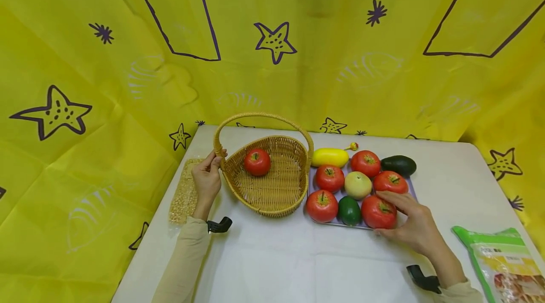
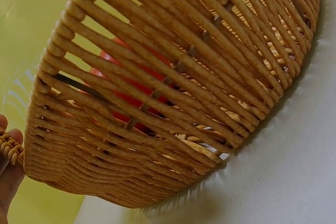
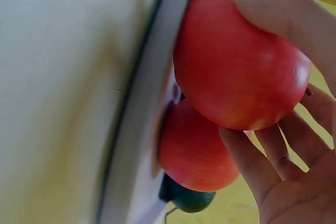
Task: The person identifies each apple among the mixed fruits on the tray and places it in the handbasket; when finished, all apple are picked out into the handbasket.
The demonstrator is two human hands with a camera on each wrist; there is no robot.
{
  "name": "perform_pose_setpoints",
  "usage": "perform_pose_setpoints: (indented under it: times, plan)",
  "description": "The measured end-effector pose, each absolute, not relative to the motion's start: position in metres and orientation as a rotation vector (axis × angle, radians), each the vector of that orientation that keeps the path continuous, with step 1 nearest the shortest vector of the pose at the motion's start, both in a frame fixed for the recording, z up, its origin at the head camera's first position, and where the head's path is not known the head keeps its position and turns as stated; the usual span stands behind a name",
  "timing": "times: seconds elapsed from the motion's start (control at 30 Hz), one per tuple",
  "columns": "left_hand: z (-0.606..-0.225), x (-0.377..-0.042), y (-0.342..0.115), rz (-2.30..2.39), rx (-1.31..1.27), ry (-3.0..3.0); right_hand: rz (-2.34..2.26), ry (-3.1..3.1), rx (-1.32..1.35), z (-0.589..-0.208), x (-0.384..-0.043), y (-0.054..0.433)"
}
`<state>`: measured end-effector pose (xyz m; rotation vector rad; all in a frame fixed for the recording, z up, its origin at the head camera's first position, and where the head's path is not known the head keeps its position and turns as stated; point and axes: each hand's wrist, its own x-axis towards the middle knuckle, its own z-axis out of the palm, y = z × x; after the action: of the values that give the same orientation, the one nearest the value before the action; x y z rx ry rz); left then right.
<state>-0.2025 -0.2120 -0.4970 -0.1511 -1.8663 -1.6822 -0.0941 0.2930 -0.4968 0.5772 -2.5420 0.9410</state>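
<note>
Head view, nearest first: one green-edged bag (image 1: 504, 263) lies at the lower right, cut off by the frame; the right hand (image 1: 410, 222) has thumb and fingers bent round one red apple (image 1: 376, 213), spread only as wide as the fruit, at the near right corner of a shallow tray (image 1: 333, 222); whether that apple touches the tray floor, I cannot tell; five red apples are at the tray, counting the held one, with one oval green fruit (image 1: 350, 211), one pale round fruit (image 1: 357, 185), one long yellow fruit (image 1: 330, 157) and one dark green fruit (image 1: 398, 166); the held apple is round, glossy and bright red, yellowish about its short dark stem.

To the left, the left hand (image 1: 207, 180) pinches one wicker basket (image 1: 283, 182) near the foot of its handle, fingertips closed on the weave; the basket is tan, with one tall arched handle, stands on the white table (image 1: 268, 260) just beside the tray, and holds a sixth apple (image 1: 257, 161); one clear bag of grains (image 1: 183, 194) lies left of it; beyond hangs one yellow cloth (image 1: 238, 81) with dark stars.
</note>
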Motion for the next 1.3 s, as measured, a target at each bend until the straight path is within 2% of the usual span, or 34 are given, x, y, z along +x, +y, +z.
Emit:
perform_pose_setpoints:
  times: [0.3, 0.8, 1.07, 1.3]
  plan:
    - [-0.497, -0.203, -0.211, -1.686, -0.143, -1.867, 1.123, -2.458, 0.524, -0.482, -0.088, 0.294]
    - [-0.498, -0.204, -0.212, -1.675, -0.141, -1.861, 1.567, -2.41, 0.443, -0.465, -0.1, 0.277]
    - [-0.497, -0.204, -0.213, -1.663, -0.157, -1.863, 1.746, -2.378, 0.639, -0.46, -0.114, 0.252]
    - [-0.498, -0.203, -0.213, -1.654, -0.154, -1.88, 1.813, -2.41, 0.638, -0.455, -0.123, 0.221]
